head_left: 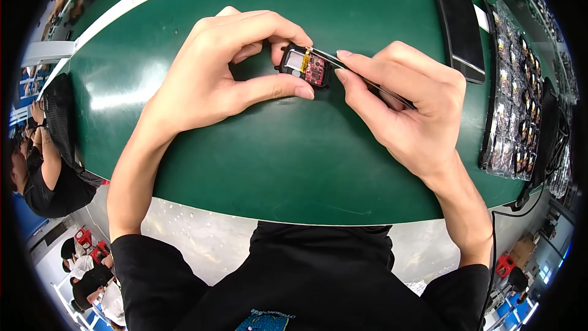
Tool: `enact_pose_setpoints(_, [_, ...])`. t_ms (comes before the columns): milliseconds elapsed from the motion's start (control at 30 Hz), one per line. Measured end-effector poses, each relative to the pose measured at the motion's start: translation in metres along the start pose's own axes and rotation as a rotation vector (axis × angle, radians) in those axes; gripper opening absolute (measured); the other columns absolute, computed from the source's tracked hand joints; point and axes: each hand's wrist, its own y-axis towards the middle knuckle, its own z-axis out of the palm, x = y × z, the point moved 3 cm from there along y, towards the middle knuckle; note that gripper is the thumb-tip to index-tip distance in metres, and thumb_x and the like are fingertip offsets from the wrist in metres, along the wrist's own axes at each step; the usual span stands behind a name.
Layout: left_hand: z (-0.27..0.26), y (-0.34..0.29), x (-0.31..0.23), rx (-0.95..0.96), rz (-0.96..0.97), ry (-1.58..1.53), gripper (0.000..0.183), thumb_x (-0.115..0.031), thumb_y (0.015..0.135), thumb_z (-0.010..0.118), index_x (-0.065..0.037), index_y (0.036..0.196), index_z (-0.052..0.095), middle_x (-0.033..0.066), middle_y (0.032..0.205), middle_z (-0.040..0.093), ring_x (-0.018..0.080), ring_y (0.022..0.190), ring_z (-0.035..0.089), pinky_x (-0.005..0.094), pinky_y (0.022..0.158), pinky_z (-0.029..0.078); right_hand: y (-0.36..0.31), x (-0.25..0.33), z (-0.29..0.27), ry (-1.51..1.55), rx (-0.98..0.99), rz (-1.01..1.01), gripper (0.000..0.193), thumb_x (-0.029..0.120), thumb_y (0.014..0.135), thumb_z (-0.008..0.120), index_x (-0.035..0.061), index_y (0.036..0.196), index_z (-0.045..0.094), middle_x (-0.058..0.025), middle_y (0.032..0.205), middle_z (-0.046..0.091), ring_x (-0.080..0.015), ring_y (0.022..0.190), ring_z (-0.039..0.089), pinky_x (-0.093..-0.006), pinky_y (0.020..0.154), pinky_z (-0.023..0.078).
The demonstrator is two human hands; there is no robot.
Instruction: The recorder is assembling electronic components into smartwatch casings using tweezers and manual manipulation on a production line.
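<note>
Between the thumb and fingers of my left hand (pixel 226 64) is a small black electronic device (pixel 304 66), its casing open toward me. Inside it show a red circuit board, a silvery rectangular part and a strip of yellow tape. My right hand (pixel 410 98) pinches a pair of dark tweezers (pixel 373 83) like a pen, slanting to the upper left. Their tips reach the upper edge of the device, near the yellow tape and my left index fingertip. Whether the tips grip anything is too small to tell.
A black phone-like slab (pixel 456 24) lies at the back right. Beside it stands a black tray (pixel 487 141) of several small devices in clear plastic. A black cable (pixel 520 213) runs down the right side. At far left, a person (pixel 52 178) sits near a black mesh item (pixel 58 116).
</note>
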Motion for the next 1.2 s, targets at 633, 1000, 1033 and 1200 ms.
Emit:
enact_pose_setpoints(633, [-0.008, 0.004, 0.009, 0.13, 0.017, -0.109, 0.057, -0.028, 0.073, 0.098, -0.006, 0.123, 0.082, 0.0031, 0.103, 0.078, 0.0133, 0.075, 0.048, 0.0311, 0.075, 0.036, 0.002, -0.005, -0.007, 0.19, 0.107, 0.171, 0.014, -0.001, 0.091, 0.085, -0.0016, 0.104, 0.087, -0.001, 0.067, 0.062, -0.0042, 0.056, 0.047, -0.0264, 0.052, 0.029])
enact_pose_setpoints(1000, [-0.007, 0.003, 0.008, 0.148, 0.029, -0.081, 0.055, -0.032, 0.077, 0.097, -0.006, 0.123, 0.082, 0.0042, 0.101, 0.078, 0.0149, 0.079, 0.055, 0.0316, 0.078, 0.036, 0.002, -0.004, -0.005, 0.193, 0.11, 0.18, 0.012, -0.002, 0.09, 0.084, -0.0018, 0.102, 0.087, -0.0009, 0.067, 0.062, -0.0043, 0.056, 0.047, -0.0262, 0.052, 0.029])
enact_pose_setpoints(1033, [-0.006, 0.003, 0.008, 0.149, 0.031, -0.08, 0.055, -0.032, 0.077, 0.097, -0.006, 0.123, 0.082, 0.0042, 0.101, 0.078, 0.0149, 0.079, 0.055, 0.0316, 0.078, 0.036, 0.002, -0.003, -0.005, 0.192, 0.12, 0.186, 0.012, -0.002, 0.09, 0.084, -0.0018, 0.101, 0.087, -0.0008, 0.067, 0.062, -0.0043, 0.056, 0.047, -0.0262, 0.052, 0.029])
enact_pose_setpoints(1200, [-0.006, 0.002, 0.008, 0.118, 0.058, -0.074, 0.056, -0.035, 0.077, 0.096, -0.006, 0.123, 0.082, 0.004, 0.1, 0.077, 0.0157, 0.077, 0.053, 0.0318, 0.077, 0.035, 0.002, -0.005, -0.004, 0.191, 0.122, 0.181, 0.011, -0.002, 0.09, 0.084, -0.0017, 0.1, 0.086, -0.0004, 0.066, 0.061, -0.0041, 0.056, 0.046, -0.0261, 0.052, 0.029])
